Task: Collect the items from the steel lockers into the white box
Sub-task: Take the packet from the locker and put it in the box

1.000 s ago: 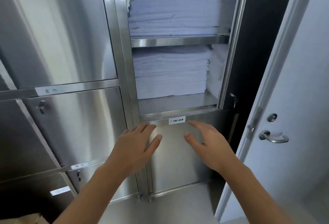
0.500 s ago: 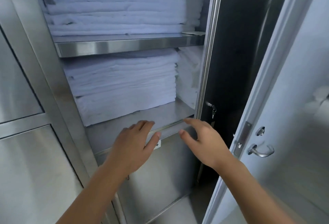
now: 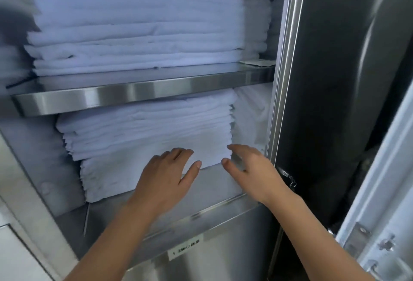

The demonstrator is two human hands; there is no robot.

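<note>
An open steel locker holds folded white linens. A lower stack (image 3: 143, 137) lies on the bottom shelf (image 3: 214, 182), and an upper stack (image 3: 143, 32) lies on the middle shelf (image 3: 138, 93). My left hand (image 3: 165, 178) reaches in with straight fingers, its fingertips at the front face of the lower stack. My right hand (image 3: 252, 171) is spread open at that stack's right front corner, holding nothing. A further pile of white cloth (image 3: 250, 117) fills the space to the right of the lower stack. The white box is out of view.
The locker's open steel door (image 3: 335, 79) stands on the right, a key hanging from its lock (image 3: 289, 179). A white room door with metal fittings (image 3: 380, 225) is at the far right. A label (image 3: 185, 248) marks the closed locker below.
I have moved closer to the locker. Both hands rose from the front of the closed lower locker to the bottom shelf and now reach the lower linen stack.
</note>
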